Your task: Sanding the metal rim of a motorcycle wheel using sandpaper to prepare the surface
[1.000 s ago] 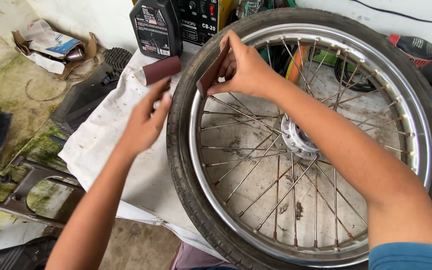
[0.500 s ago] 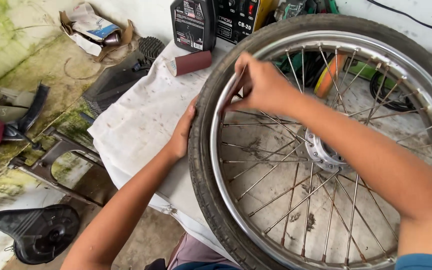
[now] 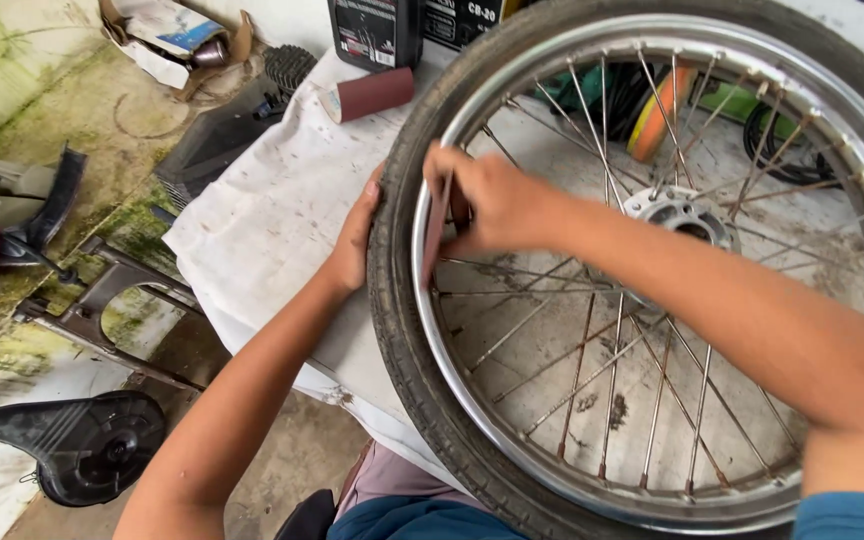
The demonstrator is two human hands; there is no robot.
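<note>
A spoked motorcycle wheel [image 3: 472, 420] with a black tyre and chrome rim lies flat on a cloth-covered table [image 3: 262, 220]. My right hand [image 3: 492, 200] reaches between the spokes and presses a reddish-brown piece of sandpaper [image 3: 436, 228] against the inside of the rim at the left. My left hand [image 3: 357, 240] grips the outside of the tyre just opposite, fingers wrapped on the rubber. The hub [image 3: 680, 215] sits right of my right hand.
A roll of sandpaper [image 3: 367, 95] lies on the cloth behind the wheel, next to dark oil bottles [image 3: 377, 30]. On the mossy floor to the left lie black plastic panels [image 3: 82, 450], a metal frame part [image 3: 102, 300] and a cardboard box [image 3: 167, 35].
My right hand has slid the sandpaper down along the rim's inner left side. My left hand went from the air onto the tyre. The view moved closer and left.
</note>
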